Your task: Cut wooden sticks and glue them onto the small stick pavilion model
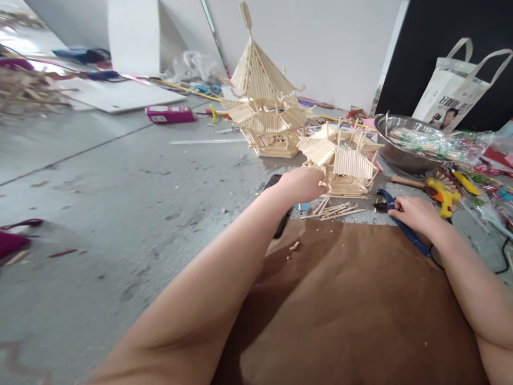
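My left hand (305, 184) reaches to the left corner of a small, roof-tiered pavilion model (355, 163) made of thin wooden sticks. Its fingers are curled against the model's edge, and their tips are partly hidden. With fingers closed, my right hand (414, 210) grips a pair of blue-handled pliers (409, 233) near the jaws, low over the floor. Loose sticks (339, 210) lie in a small pile in front of the model. Behind it stands a taller finished-looking stick pagoda (264, 115) with a pointed roof. A dark phone (282, 224) is half covered by my left forearm.
Brown paper (360, 299) spreads before me, with small stick scraps on it. At the right are a yellow glue gun (443, 197), a metal bowl (387, 152) of bagged sticks and a white tote bag (452, 91). A magenta box (170, 114) sits on the grey floor at left.
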Motion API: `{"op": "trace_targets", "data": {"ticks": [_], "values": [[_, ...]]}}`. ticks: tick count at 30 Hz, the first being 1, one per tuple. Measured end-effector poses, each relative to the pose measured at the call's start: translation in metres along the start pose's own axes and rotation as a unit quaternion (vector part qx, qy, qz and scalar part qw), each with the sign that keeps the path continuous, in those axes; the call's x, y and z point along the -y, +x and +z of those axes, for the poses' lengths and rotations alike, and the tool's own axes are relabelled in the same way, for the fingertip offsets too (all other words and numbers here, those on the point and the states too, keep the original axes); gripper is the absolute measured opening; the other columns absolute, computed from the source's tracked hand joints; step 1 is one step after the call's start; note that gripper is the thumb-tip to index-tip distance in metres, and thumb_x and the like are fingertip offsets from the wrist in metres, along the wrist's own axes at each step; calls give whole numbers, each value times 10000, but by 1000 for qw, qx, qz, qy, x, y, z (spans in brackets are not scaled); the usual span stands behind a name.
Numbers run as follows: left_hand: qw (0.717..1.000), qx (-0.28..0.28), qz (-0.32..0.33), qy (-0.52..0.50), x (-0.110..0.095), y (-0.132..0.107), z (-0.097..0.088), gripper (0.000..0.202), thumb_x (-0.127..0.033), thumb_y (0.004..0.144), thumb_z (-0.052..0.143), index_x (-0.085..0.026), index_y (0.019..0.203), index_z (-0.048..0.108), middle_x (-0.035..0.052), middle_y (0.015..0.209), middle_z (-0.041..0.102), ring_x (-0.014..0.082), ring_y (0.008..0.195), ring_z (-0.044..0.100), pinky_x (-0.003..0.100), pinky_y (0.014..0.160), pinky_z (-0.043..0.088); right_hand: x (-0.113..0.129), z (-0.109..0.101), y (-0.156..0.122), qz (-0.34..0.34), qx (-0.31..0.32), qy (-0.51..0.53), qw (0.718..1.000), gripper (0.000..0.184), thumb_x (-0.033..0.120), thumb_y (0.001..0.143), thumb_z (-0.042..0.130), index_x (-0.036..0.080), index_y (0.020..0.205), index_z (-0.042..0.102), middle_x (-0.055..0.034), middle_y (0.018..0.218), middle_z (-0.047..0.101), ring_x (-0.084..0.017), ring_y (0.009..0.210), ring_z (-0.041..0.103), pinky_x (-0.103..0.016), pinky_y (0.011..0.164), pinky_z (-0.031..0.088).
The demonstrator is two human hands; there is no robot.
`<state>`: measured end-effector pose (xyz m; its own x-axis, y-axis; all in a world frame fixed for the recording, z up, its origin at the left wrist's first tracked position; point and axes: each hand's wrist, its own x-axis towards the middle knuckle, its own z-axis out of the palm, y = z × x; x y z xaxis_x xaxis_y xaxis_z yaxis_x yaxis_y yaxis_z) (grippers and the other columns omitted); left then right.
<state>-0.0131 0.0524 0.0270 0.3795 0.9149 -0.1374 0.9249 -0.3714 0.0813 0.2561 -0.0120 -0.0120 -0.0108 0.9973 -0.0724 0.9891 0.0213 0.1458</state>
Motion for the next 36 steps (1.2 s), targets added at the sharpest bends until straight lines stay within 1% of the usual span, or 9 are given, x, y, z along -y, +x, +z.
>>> {"op": "trace_targets", "data": {"ticks": [2, 5, 8, 12, 16, 18, 25, 33, 36], "values": [[999, -8, -29, 23, -4, -8, -7, 396, -390, 756, 416, -195, 1048, 598, 115, 1073, 609, 262, 973, 561, 368, 779, 437, 0, -1, -1, 6, 3, 4, 1000, 276, 483, 772, 410, 234, 762, 529, -37, 758, 627, -214, 737, 580, -258, 479, 226], [999, -17, -16, 38, -14, -20, -16, 363, -364, 773, 404, -184, 1012, 609, 113, 1036, 622, 260, 965, 564, 380, 787, 435, 0, -3, -1, 10, 10, 1, 1000, 314, 526, 754, 413, 233, 771, 526, -38, 780, 631, -228, 766, 581, -258, 487, 245], [997, 4, 69, 41, -26, -26, -15, 330, -337, 781, 394, -193, 982, 612, 86, 988, 642, 232, 929, 579, 356, 770, 444, 0, -5, -2, 20, 21, -14, 999, 382, 574, 727, 422, 221, 816, 537, -61, 825, 636, -246, 786, 584, -269, 519, 291], [988, 34, 147, 38, -40, -23, 3, 306, -281, 778, 408, -179, 988, 606, 95, 975, 647, 214, 904, 593, 337, 757, 455, 2, -6, -2, 41, 22, -31, 998, 380, 527, 741, 418, 206, 898, 549, -102, 895, 638, -281, 825, 590, -310, 582, 349], [984, 36, 172, 41, -49, -17, 26, 282, -287, 783, 419, -145, 918, 622, 136, 949, 649, 261, 892, 601, 387, 727, 467, 4, -7, -1, 50, 9, -22, 998, 325, 411, 769, 401, 200, 984, 521, -98, 852, 646, -289, 828, 596, -326, 597, 371], [982, 16, 185, 44, -51, -14, 35, 268, -276, 778, 432, -135, 905, 620, 143, 916, 653, 265, 879, 606, 394, 728, 466, 4, -8, -1, 56, 1, -5, 998, 329, 391, 758, 420, 191, 1006, 505, -98, 848, 647, -282, 833, 597, -324, 607, 379], [984, -13, 171, 45, -51, -10, 45, 251, -225, 775, 441, -128, 935, 608, 147, 890, 652, 259, 874, 608, 384, 736, 465, 2, -3, 3, 92, -41, 43, 994, 328, 372, 752, 437, 173, 1008, 486, -95, 860, 644, -260, 828, 598, -317, 647, 392], [986, 25, 156, 51, -48, -8, 40, 246, -179, 788, 399, -131, 893, 616, 141, 870, 661, 266, 868, 616, 390, 707, 479, 1, 9, 8, 105, -62, 14, 992, 317, 412, 791, 405, 184, 964, 541, -94, 818, 639, -261, 778, 599, -319, 603, 394], [986, 37, 156, 55, -46, -8, 38, 246, -170, 785, 393, -130, 870, 621, 140, 876, 662, 270, 879, 612, 407, 718, 478, 5, 9, 4, 80, -97, -11, 992, 283, 383, 814, 398, 192, 926, 574, -92, 898, 625, -229, 765, 593, -295, 577, 380]]}}
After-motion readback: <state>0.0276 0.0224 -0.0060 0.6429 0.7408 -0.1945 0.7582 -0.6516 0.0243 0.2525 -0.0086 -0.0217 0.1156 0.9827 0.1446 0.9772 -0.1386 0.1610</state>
